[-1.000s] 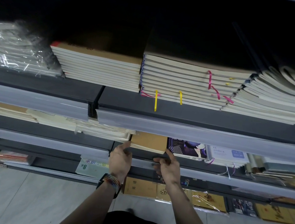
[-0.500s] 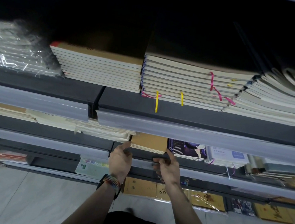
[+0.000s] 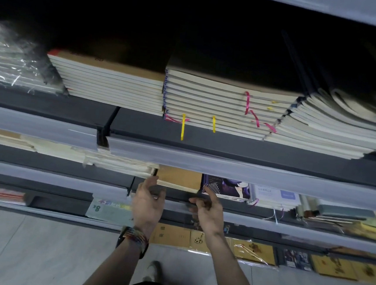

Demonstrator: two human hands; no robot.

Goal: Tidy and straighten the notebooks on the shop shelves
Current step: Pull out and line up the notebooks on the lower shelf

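Note:
A stack of brown-covered notebooks (image 3: 179, 179) lies on the second shelf, under the upper shelf's rail. My left hand (image 3: 147, 203) is at the stack's left front corner, thumb tip touching it, fingers loosely curled in front of the shelf edge. My right hand (image 3: 208, 211) is at the right front corner, its index finger raised against the edge next to a purple illustrated notebook (image 3: 226, 187). Neither hand holds anything. On the upper shelf lie tall piles of notebooks: a plain pile (image 3: 110, 83), one with ribbon markers (image 3: 220, 104) and a fanned, slumped pile (image 3: 333, 130).
Plastic-wrapped packs (image 3: 12, 63) lie at the upper left. Cream notebooks (image 3: 117, 162) sit left of the brown stack, white and blue ones (image 3: 275, 196) to its right. The lowest shelf holds wrapped yellow-brown notebooks (image 3: 252, 250). Grey price rails (image 3: 248, 170) front each shelf. The floor is tiled.
Both hands stay at the brown stack's front corners, barely shifted. The view has tilted slightly.

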